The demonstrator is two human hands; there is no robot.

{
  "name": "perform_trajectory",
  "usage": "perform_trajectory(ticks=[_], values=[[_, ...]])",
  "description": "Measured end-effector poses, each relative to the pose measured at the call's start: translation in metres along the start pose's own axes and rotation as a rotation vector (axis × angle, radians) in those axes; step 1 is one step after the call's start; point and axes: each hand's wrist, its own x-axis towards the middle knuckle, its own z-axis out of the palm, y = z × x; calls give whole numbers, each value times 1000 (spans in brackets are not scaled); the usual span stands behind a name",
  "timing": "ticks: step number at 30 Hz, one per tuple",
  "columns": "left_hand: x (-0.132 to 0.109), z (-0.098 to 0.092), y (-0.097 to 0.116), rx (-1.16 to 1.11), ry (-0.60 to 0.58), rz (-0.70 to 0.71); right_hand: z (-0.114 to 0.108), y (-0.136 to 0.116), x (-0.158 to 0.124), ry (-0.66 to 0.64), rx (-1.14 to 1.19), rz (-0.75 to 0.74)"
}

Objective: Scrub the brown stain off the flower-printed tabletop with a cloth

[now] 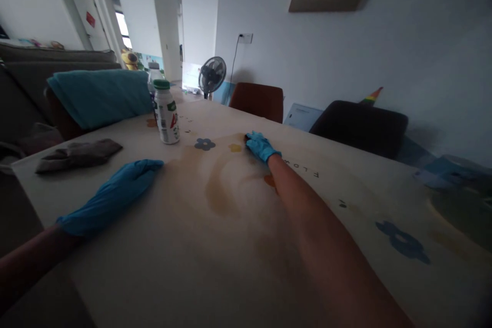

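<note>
A light tablecloth (pixel 184 246) printed with flowers and letters covers the table, and brownish wet-looking smears (pixel 221 192) curve across its middle. My left hand (pixel 115 195), in a blue glove, rests on the cloth at the left with its fingers stretched out and nothing visible in it. Farther out, my right hand (pixel 261 146), gloved too, presses down beside a yellow printed flower. Its fingers are bent over a small dark thing, mostly hidden, whose kind I cannot make out. A white bottle with a green cap (pixel 167 115) stands upright beyond my left hand.
A crumpled grey-brown cloth (pixel 80 155) lies near the left edge. Behind the white bottle is a clear bottle (pixel 154 74). Chairs (pixel 257 100) line the far side, one on the left draped with a teal towel (pixel 102 95). A fan (pixel 212 74) stands beyond.
</note>
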Motion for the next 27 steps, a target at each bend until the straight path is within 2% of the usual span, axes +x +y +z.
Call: perform_trajectory(ticks=[6,11,19,24,27], values=[[1,-4,12,-91,-5,21,23,-74,2,-48,87,-192],[5,-7,13,-106,-30,44,31,-111,-12,-92,209,-327],[12,-6,12,-122,-26,60,30,-132,-41,-80,492,-461],[15,-4,9,-146,-1,80,27,-130,-51,15,689,-418],[15,-2,8,-154,10,85,25,-139,-47,72,774,-385]])
